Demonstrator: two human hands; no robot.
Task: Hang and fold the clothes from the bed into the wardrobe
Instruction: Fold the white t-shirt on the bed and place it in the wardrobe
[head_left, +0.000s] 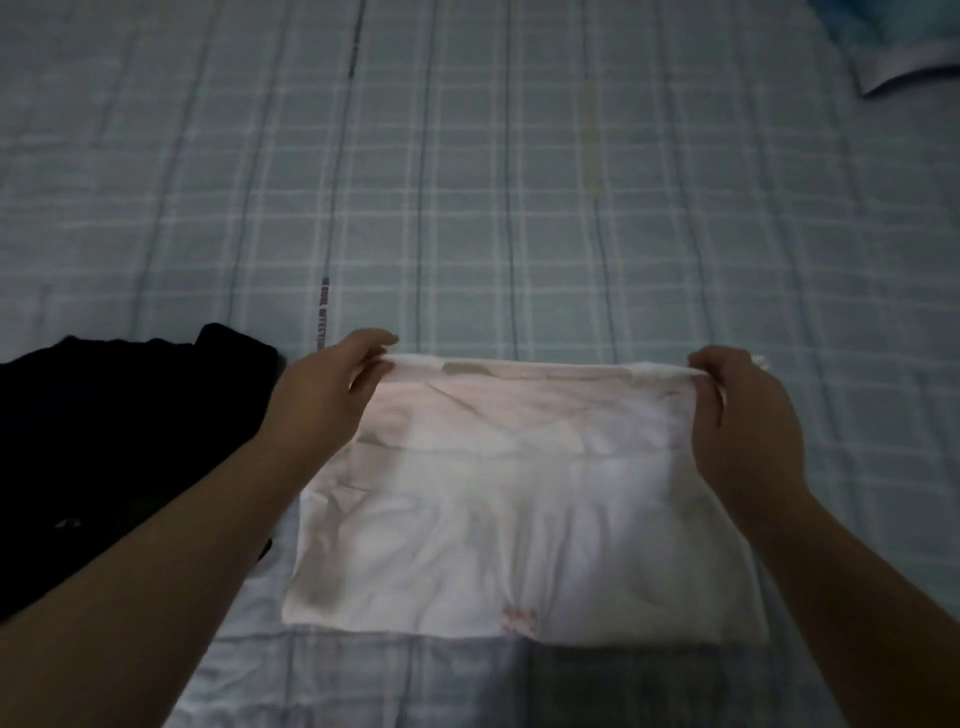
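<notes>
We see the white garment lying part-folded on the checked bedsheet; left hand and right hand each pinch a far corner; black clothing lies left (touching the forearm); sheet lettering blurred, unreadable.

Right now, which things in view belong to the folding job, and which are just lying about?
Job:
white garment, far edge pinched by left hand and right hand
black clothing, beside it on the bed

Lying about:
blue-and-white fabric, far right corner
</notes>
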